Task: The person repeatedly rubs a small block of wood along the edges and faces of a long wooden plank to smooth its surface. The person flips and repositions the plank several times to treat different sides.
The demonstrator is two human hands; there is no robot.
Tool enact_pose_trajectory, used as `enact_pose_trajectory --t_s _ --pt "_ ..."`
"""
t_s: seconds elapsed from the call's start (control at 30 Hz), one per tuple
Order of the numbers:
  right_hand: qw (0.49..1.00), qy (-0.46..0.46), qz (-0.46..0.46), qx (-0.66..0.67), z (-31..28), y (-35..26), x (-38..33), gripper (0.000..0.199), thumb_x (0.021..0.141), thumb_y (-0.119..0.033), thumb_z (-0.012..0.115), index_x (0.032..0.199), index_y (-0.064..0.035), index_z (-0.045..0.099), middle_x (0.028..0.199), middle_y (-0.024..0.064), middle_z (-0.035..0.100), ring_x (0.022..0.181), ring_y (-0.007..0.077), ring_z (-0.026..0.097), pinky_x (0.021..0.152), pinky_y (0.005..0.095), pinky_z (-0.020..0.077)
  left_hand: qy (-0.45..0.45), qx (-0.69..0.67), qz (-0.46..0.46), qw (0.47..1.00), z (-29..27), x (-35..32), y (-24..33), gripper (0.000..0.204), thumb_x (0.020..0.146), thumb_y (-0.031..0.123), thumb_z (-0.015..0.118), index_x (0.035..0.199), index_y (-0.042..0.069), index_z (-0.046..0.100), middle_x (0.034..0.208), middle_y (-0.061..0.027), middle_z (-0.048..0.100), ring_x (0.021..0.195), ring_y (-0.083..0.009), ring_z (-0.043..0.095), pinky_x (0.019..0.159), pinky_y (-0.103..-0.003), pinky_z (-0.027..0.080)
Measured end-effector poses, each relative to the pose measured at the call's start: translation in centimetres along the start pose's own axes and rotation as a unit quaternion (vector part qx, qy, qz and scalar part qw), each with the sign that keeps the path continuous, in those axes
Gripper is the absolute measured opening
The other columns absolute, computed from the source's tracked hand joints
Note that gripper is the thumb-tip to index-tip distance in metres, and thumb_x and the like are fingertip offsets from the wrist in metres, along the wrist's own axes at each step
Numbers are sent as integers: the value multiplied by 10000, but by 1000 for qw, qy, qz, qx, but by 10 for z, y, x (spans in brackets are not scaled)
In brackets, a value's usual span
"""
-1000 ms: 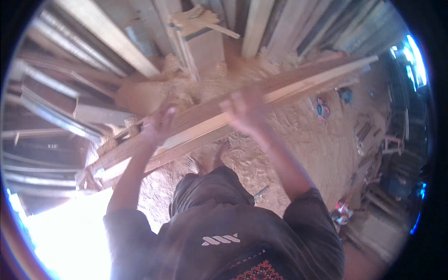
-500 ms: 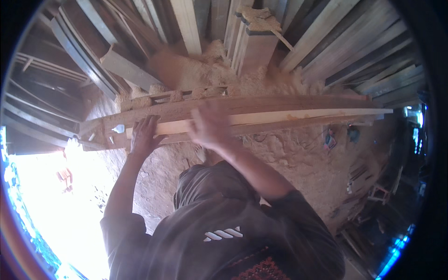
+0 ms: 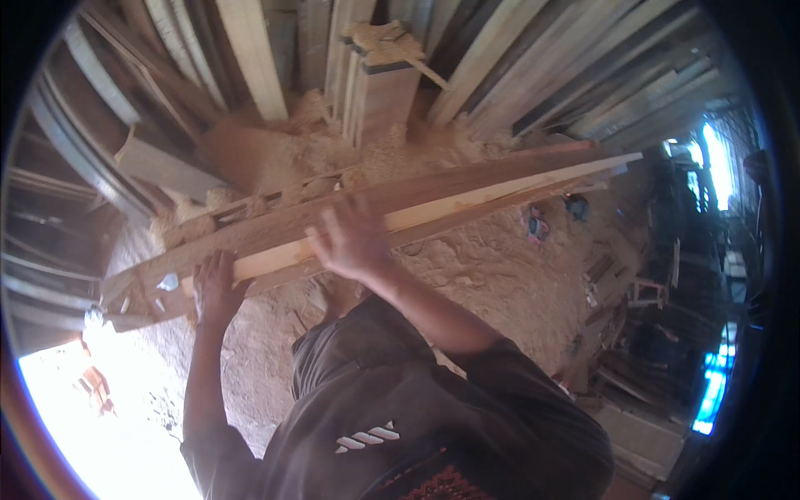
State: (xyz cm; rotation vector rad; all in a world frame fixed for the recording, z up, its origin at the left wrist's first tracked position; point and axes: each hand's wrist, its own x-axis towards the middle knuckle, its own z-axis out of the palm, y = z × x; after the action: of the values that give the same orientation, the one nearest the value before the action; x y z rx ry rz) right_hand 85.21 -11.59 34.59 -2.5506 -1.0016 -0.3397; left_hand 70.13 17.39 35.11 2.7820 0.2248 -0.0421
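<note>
A long pale wooden strip [image 3: 492, 195] lies along a dusty brown workbench [image 3: 275, 227], slanting up toward the far right. My left hand [image 3: 218, 287] grips the strip near its left end, fingers over the top and thumb on the near side. Further along, my right hand [image 3: 354, 237] is over the strip with its fingers spread, slightly blurred. Nothing shows in its fingers, though its palm side is hidden. A small whitish object [image 3: 169, 282] rests on the bench just left of my left hand.
Sawdust [image 3: 287, 154] is heaped behind the bench, where many boards [image 3: 250, 58] lean. A wooden block [image 3: 387, 96] stands upright there, shavings on top. Sandy ground [image 3: 467, 267] lies on my side, with a small pink and dark item [image 3: 536, 225] and a wooden stool [image 3: 647, 293] to the right.
The view has turned, so the bench and strip now slant more steeply up to the right. My left hand keeps its place on the strip; my right hand is less blurred, still over it.
</note>
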Motion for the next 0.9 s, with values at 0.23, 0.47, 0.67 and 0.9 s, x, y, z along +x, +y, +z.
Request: enact_pose_trajectory --t_s 0.23,0.47,0.67,0.9 --pt "940 24 233 -248 -128 232 -36 476 1029 -472 680 1084 0 686 1089 232 698 1090 451 643 895 618 504 7 -1 -11 1000 -1 1 3 553 710 202 958 1155 107 643 1069 -102 686 1042 -354 644 951 -517 451" --pt "980 -10 138 -143 -126 134 -2 424 990 -413 718 1103 -4 702 1118 229 698 1098 451 652 927 629 492 20 17 11 1000 9 -3 -8 556 710 193 949 1135 90 605 1098 -154 641 1093 -411 612 954 -561 427" --pt "989 73 108 -67 -115 217 -45 333 979 -372 746 981 -57 638 1024 180 642 1004 409 613 885 590 483 -17 44 -28 999 6 -5 -16 578 703 196 956 1146 80 602 1071 -144 633 1113 -403 600 985 -550 416" --pt "953 35 238 -183 -209 424 -67 475 1060 -470 631 1169 -10 677 1221 276 668 1278 491 593 1020 640 479 -38 131 -137 981 3 -8 6 800 756 266 943 1425 74 550 1420 -188 603 1396 -410 523 1134 -547 370"
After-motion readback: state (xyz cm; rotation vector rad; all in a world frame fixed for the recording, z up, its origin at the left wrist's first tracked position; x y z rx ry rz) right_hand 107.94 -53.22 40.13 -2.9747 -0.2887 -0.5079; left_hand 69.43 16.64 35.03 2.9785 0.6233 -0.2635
